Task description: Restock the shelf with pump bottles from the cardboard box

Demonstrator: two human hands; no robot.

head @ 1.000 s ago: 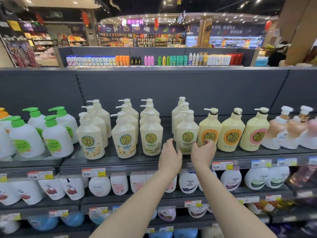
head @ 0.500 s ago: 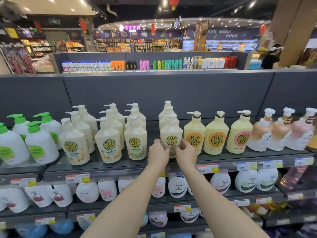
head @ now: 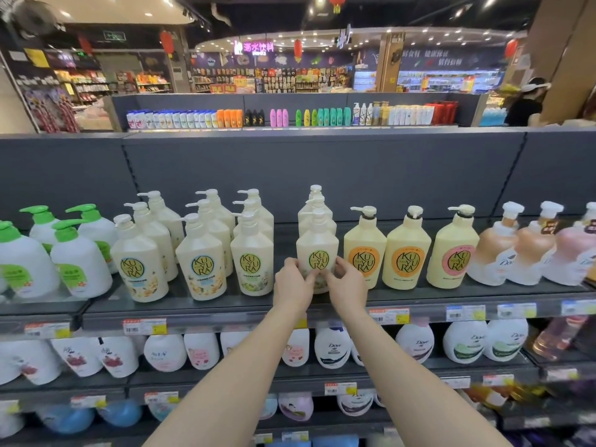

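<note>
both hands, left (head: 292, 283) and right (head: 346, 285), clasp the lower front of a cream bottle (head: 317, 250) (green-ringed label) standing upright at the front of the top shelf (head: 225, 309).

In the upper part of the frame the dark ceiling (head: 264, 14) has many small round spot lights and red lanterns (head: 167, 43) hanging down. A pink neon sign (head: 254, 47) glows at the top centre. Below it stands a grey back panel (head: 322, 169), and behind it another aisle unit (head: 290, 106) with colourful goods. A wide brown pillar (head: 561, 56) rises in the upper right.
</note>
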